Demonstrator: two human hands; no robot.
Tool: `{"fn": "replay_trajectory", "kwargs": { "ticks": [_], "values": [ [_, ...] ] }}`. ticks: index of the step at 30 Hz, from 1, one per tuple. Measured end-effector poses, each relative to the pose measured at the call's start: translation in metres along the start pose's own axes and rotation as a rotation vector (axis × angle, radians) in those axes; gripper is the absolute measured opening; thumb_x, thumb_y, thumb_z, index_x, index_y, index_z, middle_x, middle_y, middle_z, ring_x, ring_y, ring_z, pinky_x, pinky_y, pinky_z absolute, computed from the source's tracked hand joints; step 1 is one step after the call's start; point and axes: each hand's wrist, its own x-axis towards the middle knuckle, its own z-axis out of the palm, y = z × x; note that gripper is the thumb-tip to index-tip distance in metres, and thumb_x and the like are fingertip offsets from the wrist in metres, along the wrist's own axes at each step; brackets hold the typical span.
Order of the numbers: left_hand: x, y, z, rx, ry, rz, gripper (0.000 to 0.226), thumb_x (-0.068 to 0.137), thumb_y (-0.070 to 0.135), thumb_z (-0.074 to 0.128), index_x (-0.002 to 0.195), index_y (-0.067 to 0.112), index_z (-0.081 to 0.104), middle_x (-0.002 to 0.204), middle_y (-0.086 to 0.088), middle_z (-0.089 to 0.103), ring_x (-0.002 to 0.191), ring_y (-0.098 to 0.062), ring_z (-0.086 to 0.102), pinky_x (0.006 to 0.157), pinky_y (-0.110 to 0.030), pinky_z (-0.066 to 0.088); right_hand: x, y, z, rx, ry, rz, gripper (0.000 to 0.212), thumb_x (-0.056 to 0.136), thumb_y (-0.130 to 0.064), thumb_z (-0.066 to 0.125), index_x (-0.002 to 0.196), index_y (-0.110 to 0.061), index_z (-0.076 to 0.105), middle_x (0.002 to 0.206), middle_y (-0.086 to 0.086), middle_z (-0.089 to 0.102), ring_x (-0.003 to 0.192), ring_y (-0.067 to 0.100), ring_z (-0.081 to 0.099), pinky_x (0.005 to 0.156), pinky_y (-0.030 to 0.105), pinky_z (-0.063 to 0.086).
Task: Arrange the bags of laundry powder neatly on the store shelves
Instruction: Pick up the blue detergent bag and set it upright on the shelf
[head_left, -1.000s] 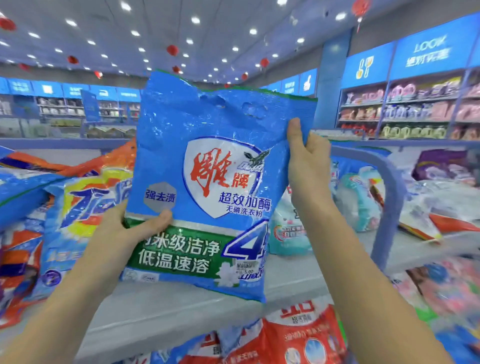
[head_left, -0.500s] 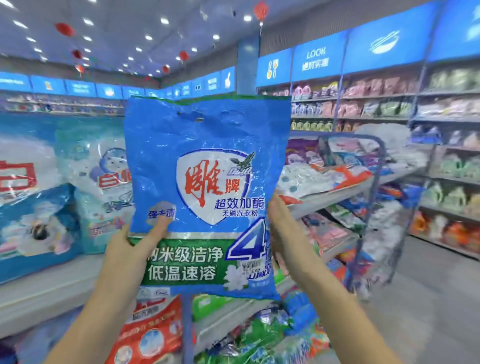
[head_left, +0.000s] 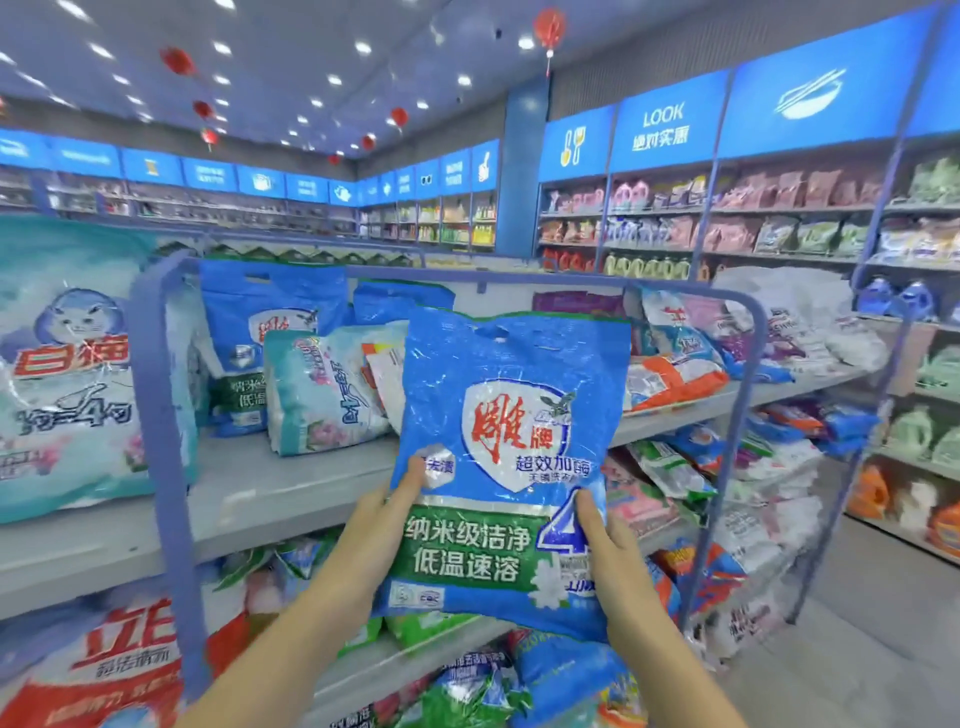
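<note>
I hold a blue laundry powder bag (head_left: 511, 415) with a red logo and a green band upright in front of the grey top shelf (head_left: 291, 493). My left hand (head_left: 387, 512) grips its lower left edge, thumb on the front. My right hand (head_left: 605, 540) grips its lower right edge. On the shelf behind it stand a matching blue bag (head_left: 260, 332) and a pale teal bag (head_left: 322, 389), both leaning. A large teal and white bag (head_left: 78, 364) stands at the far left.
A blue metal frame post (head_left: 166, 441) rises left of my arms and another post (head_left: 737, 441) to the right. Jumbled bags (head_left: 727, 338) lie on the shelf's right section and on the lower shelves (head_left: 701, 493). Wall shelving (head_left: 779, 223) lines the aisle at right.
The view swung right along the shelf and the bag came lower and further from my face. My right hand slid from the bag's upper right edge down to its lower right edge.
</note>
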Motion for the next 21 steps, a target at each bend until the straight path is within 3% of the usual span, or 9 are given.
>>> {"fn": "replay_trajectory", "kwargs": {
  "ticks": [2, 4, 7, 9, 10, 13, 15, 18, 21],
  "values": [
    [0.019, 0.002, 0.007, -0.026, -0.034, -0.013, 0.055, 0.066, 0.062, 0.068, 0.101, 0.019, 0.068, 0.093, -0.008, 0.074, 0.088, -0.026, 0.071, 0.091, -0.049, 0.050, 0.024, 0.002, -0.006, 0.005, 0.028, 0.004, 0.052, 0.089, -0.048, 0.045, 0.132, -0.019, 0.043, 0.124, -0.006, 0.045, 0.122, 0.020, 0.046, 0.103, 0.037, 0.035],
    [0.038, 0.005, 0.008, -0.042, -0.050, -0.001, 0.069, 0.053, 0.063, 0.077, 0.107, 0.021, 0.065, 0.100, -0.006, 0.073, 0.091, -0.023, 0.070, 0.092, -0.045, 0.051, 0.048, 0.000, -0.008, -0.013, 0.033, -0.034, 0.033, 0.092, -0.042, 0.044, 0.115, -0.022, 0.055, 0.115, -0.003, 0.059, 0.105, 0.018, 0.059, 0.091, 0.038, 0.045],
    [0.066, 0.021, 0.003, -0.047, 0.034, 0.075, 0.062, 0.045, 0.052, 0.075, 0.094, 0.015, 0.062, 0.082, -0.003, 0.074, 0.080, -0.021, 0.069, 0.081, -0.039, 0.054, 0.091, -0.008, 0.003, -0.028, -0.010, -0.073, 0.026, 0.089, -0.046, 0.049, 0.099, -0.025, 0.059, 0.097, -0.001, 0.069, 0.088, 0.020, 0.067, 0.087, 0.043, 0.051],
    [0.081, 0.035, 0.000, -0.034, 0.099, 0.110, 0.056, 0.054, 0.053, 0.067, 0.094, 0.013, 0.061, 0.079, -0.004, 0.073, 0.076, -0.019, 0.068, 0.074, -0.035, 0.053, 0.120, -0.014, 0.017, -0.017, -0.056, -0.096, 0.026, 0.088, -0.046, 0.050, 0.099, -0.024, 0.061, 0.104, 0.002, 0.069, 0.092, 0.022, 0.067, 0.091, 0.044, 0.051],
    [0.089, 0.042, -0.003, -0.033, 0.134, 0.134, 0.049, 0.064, 0.052, 0.063, 0.093, 0.013, 0.061, 0.080, -0.005, 0.073, 0.074, -0.018, 0.068, 0.073, -0.034, 0.053, 0.134, -0.017, 0.025, -0.013, -0.096, -0.120, 0.022, 0.089, -0.044, 0.050, 0.097, -0.026, 0.060, 0.105, -0.001, 0.069, 0.090, 0.017, 0.067, 0.089, 0.037, 0.053],
    [0.106, 0.060, -0.014, -0.019, 0.350, 0.189, 0.033, 0.087, 0.046, 0.052, 0.092, 0.015, 0.060, 0.080, -0.003, 0.069, 0.070, -0.013, 0.067, 0.069, -0.031, 0.052, 0.165, -0.025, 0.052, -0.010, -0.267, -0.144, 0.011, 0.096, -0.036, 0.040, 0.094, -0.034, 0.051, 0.095, -0.016, 0.063, 0.068, -0.012, 0.060, 0.065, 0.008, 0.048],
    [0.114, 0.071, -0.026, 0.024, 0.506, 0.261, 0.033, 0.090, 0.045, 0.050, 0.083, 0.013, 0.058, 0.070, 0.001, 0.067, 0.053, -0.002, 0.063, 0.054, -0.022, 0.048, 0.184, -0.032, 0.076, 0.001, -0.449, -0.107, 0.023, 0.098, -0.039, 0.029, 0.099, -0.034, 0.052, 0.088, -0.017, 0.067, 0.065, -0.014, 0.061, 0.061, 0.007, 0.047],
    [0.122, 0.085, -0.048, 0.041, 0.700, 0.347, 0.036, 0.091, 0.040, 0.051, 0.070, 0.012, 0.054, 0.041, 0.007, 0.060, 0.034, -0.001, 0.055, 0.049, -0.021, 0.045, 0.218, -0.044, 0.108, -0.013, -0.637, -0.127, 0.041, 0.099, -0.041, 0.019, 0.109, -0.026, 0.056, 0.092, -0.004, 0.072, 0.081, 0.006, 0.068, 0.066, 0.017, 0.052],
    [0.122, 0.100, -0.066, 0.040, 0.898, 0.401, 0.033, 0.092, 0.039, 0.050, 0.073, 0.013, 0.054, 0.045, 0.003, 0.061, 0.037, -0.006, 0.057, 0.042, -0.019, 0.045, 0.263, -0.048, 0.135, -0.207, -0.614, -0.367, 0.031, 0.100, -0.028, 0.034, 0.125, -0.016, 0.048, 0.118, 0.009, 0.062, 0.099, 0.017, 0.058, 0.083, 0.023, 0.044]
  ]
}}
